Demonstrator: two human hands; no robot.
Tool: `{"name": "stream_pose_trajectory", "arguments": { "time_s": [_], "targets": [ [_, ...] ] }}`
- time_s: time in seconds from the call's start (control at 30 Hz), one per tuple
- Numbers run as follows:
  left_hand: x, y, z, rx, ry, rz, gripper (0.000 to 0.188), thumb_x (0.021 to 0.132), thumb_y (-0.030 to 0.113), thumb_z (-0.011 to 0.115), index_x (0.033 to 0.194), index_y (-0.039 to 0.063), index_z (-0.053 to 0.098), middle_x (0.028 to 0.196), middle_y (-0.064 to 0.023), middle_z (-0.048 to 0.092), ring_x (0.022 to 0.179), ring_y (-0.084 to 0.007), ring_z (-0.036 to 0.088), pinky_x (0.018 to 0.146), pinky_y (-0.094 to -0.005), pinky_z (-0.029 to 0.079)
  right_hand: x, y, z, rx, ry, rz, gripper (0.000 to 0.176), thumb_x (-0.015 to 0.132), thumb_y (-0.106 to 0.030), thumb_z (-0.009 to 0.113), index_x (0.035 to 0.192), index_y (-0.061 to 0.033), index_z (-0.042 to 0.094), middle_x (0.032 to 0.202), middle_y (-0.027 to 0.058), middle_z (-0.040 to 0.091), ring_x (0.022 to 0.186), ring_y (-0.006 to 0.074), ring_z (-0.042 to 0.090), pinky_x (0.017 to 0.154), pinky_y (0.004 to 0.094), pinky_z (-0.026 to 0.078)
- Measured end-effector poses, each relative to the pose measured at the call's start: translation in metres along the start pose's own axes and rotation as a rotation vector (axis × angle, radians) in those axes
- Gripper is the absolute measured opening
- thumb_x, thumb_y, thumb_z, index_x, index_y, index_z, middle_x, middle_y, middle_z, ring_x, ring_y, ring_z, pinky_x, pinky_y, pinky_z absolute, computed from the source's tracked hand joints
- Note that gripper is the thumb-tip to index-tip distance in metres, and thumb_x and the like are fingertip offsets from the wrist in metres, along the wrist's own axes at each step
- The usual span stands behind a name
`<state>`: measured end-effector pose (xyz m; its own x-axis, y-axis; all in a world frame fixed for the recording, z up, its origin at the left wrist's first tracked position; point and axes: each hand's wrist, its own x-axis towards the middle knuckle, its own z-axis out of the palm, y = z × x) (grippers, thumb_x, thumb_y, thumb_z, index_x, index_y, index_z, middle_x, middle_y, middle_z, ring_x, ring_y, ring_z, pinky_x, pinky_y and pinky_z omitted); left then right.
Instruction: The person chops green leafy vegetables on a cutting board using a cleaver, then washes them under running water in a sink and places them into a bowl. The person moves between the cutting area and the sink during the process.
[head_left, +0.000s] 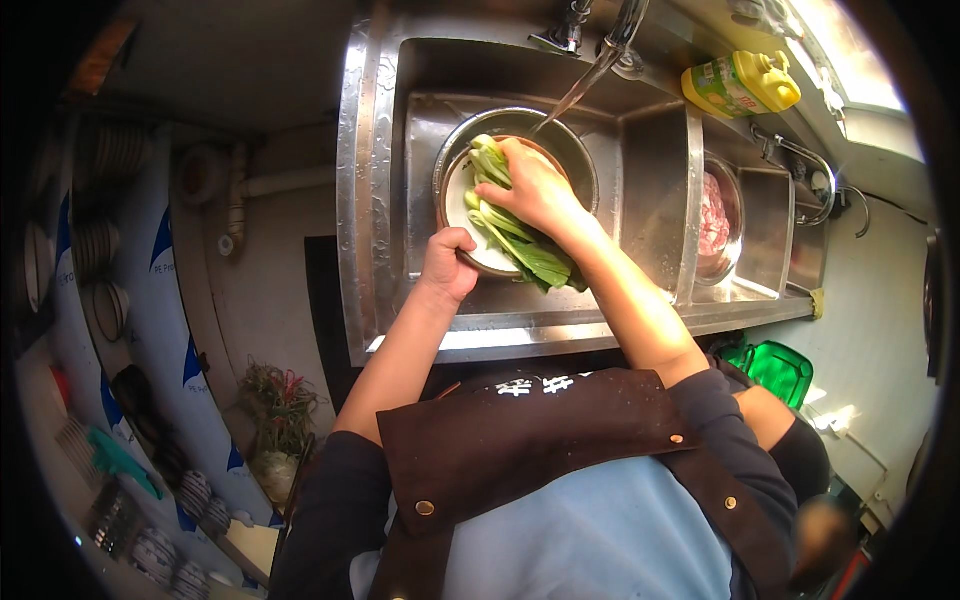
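My left hand (450, 262) grips the near-left rim of a white bowl (459, 196) with a brown edge. In my right hand (541, 189) is a bunch of leafy greens (536, 255) with pale stalks, held over the bowl. The leaves hang across the bowl's near rim. Beneath it sits a round metal basin (581, 146) in the stainless steel sink (517, 296). A tap (621, 34) runs water into the basin's far side. My right palm and fingers hide part of the stalks.
A yellow jug (739, 84) stands on the ledge behind the sink. Right of the divider (688, 202), another metal bowl (731, 264) holds pinkish raw meat (712, 214). Shelves (142, 300) with stacked dishes are at left. A green plastic container (780, 371) and part of another person (765, 420) show at right.
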<state>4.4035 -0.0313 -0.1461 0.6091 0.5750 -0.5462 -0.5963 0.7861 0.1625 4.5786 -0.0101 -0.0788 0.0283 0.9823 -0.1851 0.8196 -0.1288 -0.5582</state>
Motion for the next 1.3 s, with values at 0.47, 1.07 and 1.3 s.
{"name": "stream_pose_trajectory", "arguments": {
  "time_s": [0.47, 1.07, 1.3],
  "targets": [
    [0.005, 0.004, -0.011, -0.200, -0.033, -0.075, 0.075, 0.061, 0.000, 0.048, 0.135, -0.004, 0.043, 0.130, -0.0217, 0.054, 0.123, -0.0403, 0.050, 0.110, -0.0531, 0.038, -0.008, -0.008, -0.017, -0.013, -0.027, 0.166, 0.043, 0.094, -0.035, 0.056, 0.098, 0.0071, 0.065, 0.098, 0.0283, 0.066, 0.098, 0.0371, 0.065, 0.086, 0.0451, 0.050],
    [-0.136, 0.119, 0.016, 0.079, 0.101, 0.222, 0.079, 0.057, 0.005, 0.049, 0.135, -0.007, 0.042, 0.129, -0.0201, 0.055, 0.120, -0.0390, 0.051, 0.110, -0.0480, 0.037, -0.023, 0.135, 0.069, 0.798, 0.198, 0.705, 0.051, 0.083, -0.026, 0.071, 0.126, -0.0024, 0.057, 0.099, 0.0136, 0.066, 0.090, 0.0219, 0.063, 0.081, 0.0357, 0.051],
    [-0.140, 0.135, 0.011, 0.046, 0.019, 0.215, 0.080, 0.058, 0.003, 0.050, 0.136, -0.006, 0.041, 0.132, -0.0200, 0.053, 0.124, -0.0387, 0.047, 0.113, -0.0487, 0.033, -0.013, 0.113, 0.125, 0.058, -0.133, 0.803, 0.044, 0.083, -0.021, 0.062, 0.125, -0.0069, 0.057, 0.122, 0.0232, 0.061, 0.120, 0.0398, 0.056, 0.102, 0.0527, 0.040]
  ]
}}
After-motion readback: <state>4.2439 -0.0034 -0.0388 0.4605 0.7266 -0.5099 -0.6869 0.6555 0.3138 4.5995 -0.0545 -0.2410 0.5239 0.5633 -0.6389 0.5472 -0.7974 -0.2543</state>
